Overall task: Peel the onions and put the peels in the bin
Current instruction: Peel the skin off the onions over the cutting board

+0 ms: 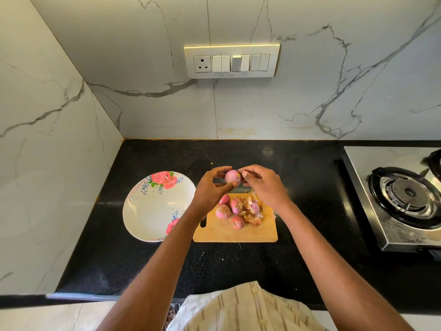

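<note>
While gripped by both hands, onion

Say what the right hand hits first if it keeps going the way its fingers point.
The right hand points left at the onion held in the left hand. Its fingertips already pinch at the onion's top, so that comes first.

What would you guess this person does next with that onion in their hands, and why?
Probably pull the last bit of skin off. The left hand grips the onion, which already looks smooth and pale pink, while the right hand pinches at its top end. Loose peels lie on the cutting board, so the scrap likely drops there.
</note>
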### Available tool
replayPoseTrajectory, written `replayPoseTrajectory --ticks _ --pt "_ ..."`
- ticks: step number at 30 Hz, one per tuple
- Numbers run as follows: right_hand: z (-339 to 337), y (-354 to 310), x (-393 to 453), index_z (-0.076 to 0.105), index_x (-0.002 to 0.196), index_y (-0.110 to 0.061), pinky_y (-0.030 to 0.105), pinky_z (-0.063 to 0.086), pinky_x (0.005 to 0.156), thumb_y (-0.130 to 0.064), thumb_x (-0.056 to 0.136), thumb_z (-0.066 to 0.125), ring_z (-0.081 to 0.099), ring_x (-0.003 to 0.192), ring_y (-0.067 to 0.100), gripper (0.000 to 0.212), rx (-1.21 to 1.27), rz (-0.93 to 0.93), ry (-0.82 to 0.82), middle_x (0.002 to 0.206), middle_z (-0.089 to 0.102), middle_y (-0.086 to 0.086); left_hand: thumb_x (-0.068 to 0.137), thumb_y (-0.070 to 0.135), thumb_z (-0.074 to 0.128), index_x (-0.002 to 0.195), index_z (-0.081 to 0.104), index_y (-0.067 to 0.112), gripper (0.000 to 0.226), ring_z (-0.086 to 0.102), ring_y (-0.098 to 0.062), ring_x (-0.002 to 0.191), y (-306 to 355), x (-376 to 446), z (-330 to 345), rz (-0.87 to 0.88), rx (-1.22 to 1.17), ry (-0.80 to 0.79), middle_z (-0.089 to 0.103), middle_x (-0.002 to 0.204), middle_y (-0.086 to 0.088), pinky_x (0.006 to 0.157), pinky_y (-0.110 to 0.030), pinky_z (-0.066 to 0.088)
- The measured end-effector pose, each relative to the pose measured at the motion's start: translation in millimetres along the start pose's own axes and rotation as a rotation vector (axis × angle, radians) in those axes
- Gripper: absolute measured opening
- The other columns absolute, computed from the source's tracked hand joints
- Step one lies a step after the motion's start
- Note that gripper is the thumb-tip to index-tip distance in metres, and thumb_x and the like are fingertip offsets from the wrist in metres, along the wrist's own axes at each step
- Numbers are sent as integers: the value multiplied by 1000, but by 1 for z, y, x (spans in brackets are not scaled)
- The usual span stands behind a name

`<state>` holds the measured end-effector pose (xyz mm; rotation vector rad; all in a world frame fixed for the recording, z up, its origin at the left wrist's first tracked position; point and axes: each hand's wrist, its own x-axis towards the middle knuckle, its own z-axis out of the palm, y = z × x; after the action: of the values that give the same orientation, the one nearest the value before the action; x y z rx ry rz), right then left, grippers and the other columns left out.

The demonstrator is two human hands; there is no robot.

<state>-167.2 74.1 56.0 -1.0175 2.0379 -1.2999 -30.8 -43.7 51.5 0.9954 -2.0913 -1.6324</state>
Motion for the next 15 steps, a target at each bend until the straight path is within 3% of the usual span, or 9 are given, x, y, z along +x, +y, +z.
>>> replayPoseTrajectory --ticks 3,9,15 --pt "4 3 -1 71 120 -19 29 60 89 -21 102 60 71 99 5 21 99 77 -17 111 72 -7 88 22 78 131 59 26 48 62 -11 110 -3 -1 0 4 -18 10 60 133 0 84 -15 50" --pt "7 -1 -1 69 124 -14 35 57 97 -18 105 54 71 108 16 24 426 258 -76 119 72 7 87 21 78 136 58 23 52 64 -12 111 -8 0 -3 11 -7 15 63 132 1 93 -25 53" --pt "8 -4 -2 63 131 -17 32 56 99 -7 100 57 69 112 15 33 439 269 -206 123 69 5 88 31 77 122 60 31 38 62 -3 102 -11 -5 -5 -31 -60 79 64 113 15 82 -17 49"
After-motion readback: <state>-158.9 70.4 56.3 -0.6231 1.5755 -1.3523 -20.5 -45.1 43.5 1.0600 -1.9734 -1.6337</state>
